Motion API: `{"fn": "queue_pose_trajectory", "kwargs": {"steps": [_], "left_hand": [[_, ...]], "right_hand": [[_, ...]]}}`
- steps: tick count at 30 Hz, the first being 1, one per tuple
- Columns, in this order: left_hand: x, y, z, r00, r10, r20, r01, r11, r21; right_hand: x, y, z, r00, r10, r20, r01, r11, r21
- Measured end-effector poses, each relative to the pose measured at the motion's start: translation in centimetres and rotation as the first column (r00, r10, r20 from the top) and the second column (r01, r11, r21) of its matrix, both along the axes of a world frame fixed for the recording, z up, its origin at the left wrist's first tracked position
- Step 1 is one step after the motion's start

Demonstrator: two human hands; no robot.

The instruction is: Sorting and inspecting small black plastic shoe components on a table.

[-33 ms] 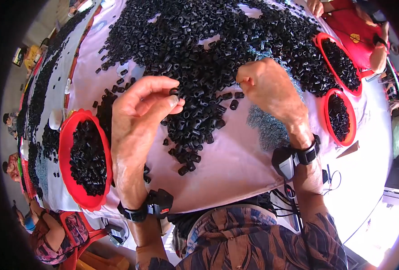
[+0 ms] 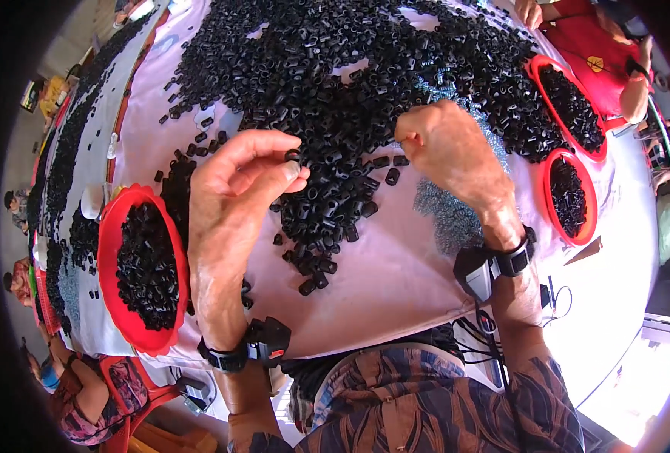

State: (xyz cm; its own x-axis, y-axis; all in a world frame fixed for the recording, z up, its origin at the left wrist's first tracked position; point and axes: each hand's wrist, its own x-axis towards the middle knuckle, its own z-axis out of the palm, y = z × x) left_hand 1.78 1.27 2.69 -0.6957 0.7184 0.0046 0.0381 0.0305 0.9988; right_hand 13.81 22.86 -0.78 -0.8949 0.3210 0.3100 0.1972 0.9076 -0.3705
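My left hand [image 2: 233, 185] is raised over the near part of the table. Its thumb and fingers pinch a small black ring-shaped plastic piece [image 2: 293, 155]. To the right, my right hand [image 2: 456, 155] is closed with its back turned up, and what its fingertips hold, if anything, is hidden. Between and beyond both hands spreads a large heap of short black tube-like plastic pieces [image 2: 327, 181]. Under and beside the right wrist lies a pile of tiny silvery-blue metal parts [image 2: 452, 219], too small to name surely.
A red scalloped basket [image 2: 111, 291] of black pieces stands left of my left forearm. Two more red baskets, one nearer [image 2: 590, 198] and one farther [image 2: 540, 64], are at the right. A pink cloth [image 2: 380, 279] covers the table. Across it sits a person in red [image 2: 577, 45].
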Motion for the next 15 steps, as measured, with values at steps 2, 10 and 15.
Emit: {"fn": "queue_pose_trajectory", "kwargs": {"steps": [2,10,15], "left_hand": [[-0.2,0.4,-0.5,0.998,-0.005,0.063,0.004,1.0,0.006],[-0.5,1.5,-4.2,0.903,-0.084,0.421,0.026,0.99,0.14],[-0.4,1.2,-4.4,0.869,-0.066,0.49,-0.04,0.979,0.202]], "right_hand": [[0.0,-0.2,0.0,0.997,0.009,0.078,-0.011,1.0,0.029],[-0.4,-0.9,0.0,0.994,0.058,0.093,-0.066,0.994,0.085],[-0.4,-1.5,0.6,0.98,-0.009,0.199,-0.016,0.992,0.125]]}}
